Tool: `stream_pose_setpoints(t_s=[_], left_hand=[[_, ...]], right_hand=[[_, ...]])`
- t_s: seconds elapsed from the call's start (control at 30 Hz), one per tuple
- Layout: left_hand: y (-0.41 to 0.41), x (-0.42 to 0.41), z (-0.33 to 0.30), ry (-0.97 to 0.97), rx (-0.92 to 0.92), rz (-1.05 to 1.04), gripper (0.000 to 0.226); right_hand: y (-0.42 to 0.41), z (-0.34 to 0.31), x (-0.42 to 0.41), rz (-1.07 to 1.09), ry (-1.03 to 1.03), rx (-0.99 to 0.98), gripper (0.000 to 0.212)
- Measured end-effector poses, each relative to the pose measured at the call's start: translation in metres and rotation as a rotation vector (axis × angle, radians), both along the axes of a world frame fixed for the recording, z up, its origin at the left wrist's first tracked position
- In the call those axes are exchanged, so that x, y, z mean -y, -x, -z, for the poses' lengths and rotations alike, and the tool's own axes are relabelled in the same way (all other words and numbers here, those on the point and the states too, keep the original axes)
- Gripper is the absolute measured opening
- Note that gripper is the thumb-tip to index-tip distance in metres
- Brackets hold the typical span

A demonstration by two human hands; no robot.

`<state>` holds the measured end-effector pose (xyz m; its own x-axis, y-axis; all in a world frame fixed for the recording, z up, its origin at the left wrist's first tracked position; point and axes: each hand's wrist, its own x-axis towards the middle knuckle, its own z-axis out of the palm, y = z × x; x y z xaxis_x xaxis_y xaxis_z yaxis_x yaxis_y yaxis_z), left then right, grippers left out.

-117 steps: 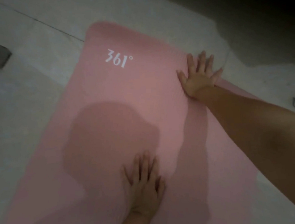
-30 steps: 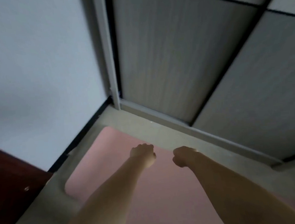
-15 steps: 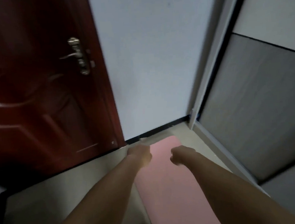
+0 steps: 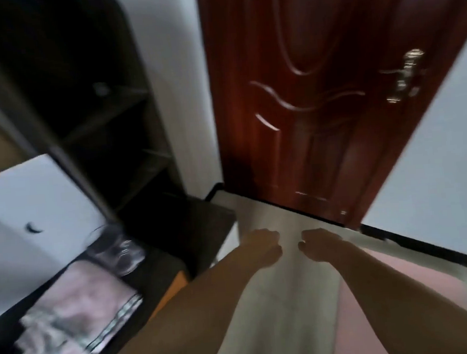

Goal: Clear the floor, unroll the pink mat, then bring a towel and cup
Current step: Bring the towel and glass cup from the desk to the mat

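Far to the left of your fists and nearer you, the folded pink towel (image 4: 79,323) lay on a dark tabletop (image 4: 175,237), with a blurred clear cup (image 4: 118,253) touching its far edge. Your left hand (image 4: 261,247) was curled closed on nothing, your right hand (image 4: 320,244) likewise, just apart. Below your right hand lay the pink mat (image 4: 398,300); beyond it, a red door (image 4: 318,100).

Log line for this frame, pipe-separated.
mat unrolled | left hand fisted, empty | right hand fisted, empty | towel, cup on dark surface, untouched
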<state>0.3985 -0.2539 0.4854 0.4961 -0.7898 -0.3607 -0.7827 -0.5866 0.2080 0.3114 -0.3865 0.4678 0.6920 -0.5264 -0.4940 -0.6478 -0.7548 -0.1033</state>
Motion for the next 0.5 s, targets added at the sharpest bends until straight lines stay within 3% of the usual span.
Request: stream_pose_setpoints(t_s=[0.13,0.43,0.5], left_hand=[[-0.028,-0.089,0.004,-0.024,-0.002,-0.127,0.040],[-0.070,-0.266,0.019,0.018,0.032,-0.497,0.036],[-0.081,-0.300,0.029,0.057,0.066,-0.650,0.037]], right_hand=[[-0.065,0.005,-0.078,-0.135,-0.041,0.013,0.046],[-0.152,0.013,-0.233,-0.359,-0.145,0.164,0.027],[-0.169,0.013,-0.252,-0.386,-0.204,0.245,0.042]])
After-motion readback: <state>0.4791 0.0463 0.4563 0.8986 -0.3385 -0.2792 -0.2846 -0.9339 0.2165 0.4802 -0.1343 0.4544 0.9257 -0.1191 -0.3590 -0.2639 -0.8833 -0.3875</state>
